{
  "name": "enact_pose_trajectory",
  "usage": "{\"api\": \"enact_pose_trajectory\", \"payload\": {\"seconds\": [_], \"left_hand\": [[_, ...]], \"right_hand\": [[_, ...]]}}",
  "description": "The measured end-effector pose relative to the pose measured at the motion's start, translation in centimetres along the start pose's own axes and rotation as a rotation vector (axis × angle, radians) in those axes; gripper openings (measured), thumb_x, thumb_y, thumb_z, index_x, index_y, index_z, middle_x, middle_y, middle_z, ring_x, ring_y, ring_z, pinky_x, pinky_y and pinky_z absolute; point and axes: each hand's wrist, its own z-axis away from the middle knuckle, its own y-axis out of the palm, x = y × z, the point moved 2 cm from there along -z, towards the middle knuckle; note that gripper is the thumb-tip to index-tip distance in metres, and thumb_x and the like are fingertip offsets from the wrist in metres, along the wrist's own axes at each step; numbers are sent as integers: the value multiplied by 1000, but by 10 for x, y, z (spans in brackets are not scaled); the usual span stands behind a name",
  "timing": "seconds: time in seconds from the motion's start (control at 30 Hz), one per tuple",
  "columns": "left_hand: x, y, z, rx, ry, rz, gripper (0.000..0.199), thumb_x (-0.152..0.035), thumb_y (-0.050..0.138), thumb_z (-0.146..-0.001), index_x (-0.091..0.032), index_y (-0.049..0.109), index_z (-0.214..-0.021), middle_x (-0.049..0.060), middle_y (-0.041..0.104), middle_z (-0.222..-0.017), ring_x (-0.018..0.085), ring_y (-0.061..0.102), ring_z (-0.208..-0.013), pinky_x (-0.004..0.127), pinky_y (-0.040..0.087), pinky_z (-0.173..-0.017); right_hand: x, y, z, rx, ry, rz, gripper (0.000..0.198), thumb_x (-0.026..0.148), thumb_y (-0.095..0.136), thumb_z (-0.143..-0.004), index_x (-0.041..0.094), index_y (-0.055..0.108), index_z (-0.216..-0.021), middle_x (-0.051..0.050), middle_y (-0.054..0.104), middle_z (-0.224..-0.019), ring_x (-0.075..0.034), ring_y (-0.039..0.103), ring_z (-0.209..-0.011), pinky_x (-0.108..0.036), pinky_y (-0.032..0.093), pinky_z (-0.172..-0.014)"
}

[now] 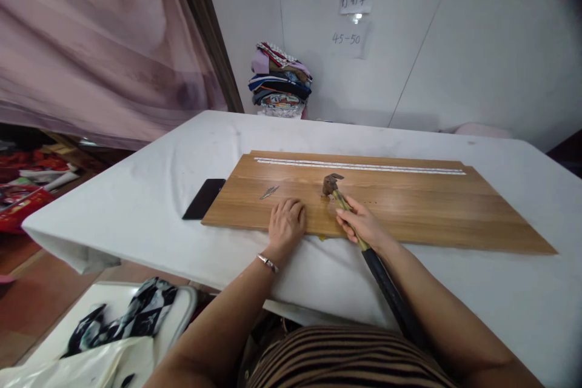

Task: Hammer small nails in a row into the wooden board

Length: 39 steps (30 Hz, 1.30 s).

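Observation:
My right hand (359, 219) is wrapped round the yellow part of the handle of a claw hammer (348, 211). The hammer's rusty head is low over the middle of a wooden board (409, 218); I cannot tell if it touches. Its long black grip runs back under my right forearm. My left hand (287, 219) lies palm down at the board's near edge, fingers resting on the wood with nothing visible in them. Just beyond it is a small bunch of nails (269, 193). Several tiny dark dots mark the board to the right of the hammer.
Two white measuring strips (364, 167) lie along the board's far side. A black flat object (204, 199) sits by its left end. The table wears a white cloth (150, 194). Folded clothes (280, 82) are stacked by the wall, and a white chair (182, 309) stands at lower left.

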Motion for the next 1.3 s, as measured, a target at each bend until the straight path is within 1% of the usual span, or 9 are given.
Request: {"api": "enact_pose_trajectory", "payload": {"seconds": [0.17,0.33,0.6,0.73,1.03,1.17,1.3], "left_hand": [[0,0,0,-1,-1,-1,22,-23,53,-100,-26,75,-104,8,76,-120,26,67,-116,43,50,-101],[1,1,0,-5,-1,3,22,-23,53,-101,-26,75,-103,7,76,-120,26,67,-116,43,49,-101],[1,1,0,-4,-1,-4,21,-24,53,-101,-25,74,-104,7,77,-120,26,67,-115,42,49,-101],[1,1,0,-1,-5,-2,21,-24,53,-101,-25,74,-104,7,77,-121,26,67,-116,42,49,-101],[1,2,0,6,-4,-6,22,-24,53,-101,-25,75,-105,7,76,-121,26,67,-117,43,49,-102],[1,3,0,-8,-5,-6,21,-23,54,-101,-25,75,-104,7,76,-121,26,67,-116,43,49,-102],[1,2,0,-12,1,-5,21,-23,54,-101,-25,74,-104,7,77,-120,25,67,-116,42,49,-102]], "right_hand": [[-1,0,0,4,7,3,70,45,76,-74,22,57,-138,10,56,-65,-5,40,-38,-17,30,-32],[-2,0,-1,3,5,-1,65,45,76,-75,23,59,-134,9,56,-66,-5,40,-38,-17,30,-32],[0,0,0,-5,15,0,73,43,76,-75,22,55,-141,9,56,-66,-5,40,-39,-16,30,-32],[0,1,1,-2,15,-2,72,44,76,-74,21,56,-139,9,56,-65,-5,40,-38,-16,30,-32],[-1,1,0,2,7,-9,76,43,76,-74,21,54,-143,10,56,-65,-5,40,-38,-16,29,-31],[-2,1,-1,0,18,-12,73,44,77,-73,20,56,-139,9,57,-65,-5,40,-37,-17,29,-31],[0,1,0,-7,12,-19,75,43,77,-74,21,55,-143,10,56,-64,-5,39,-37,-16,29,-31]]}}
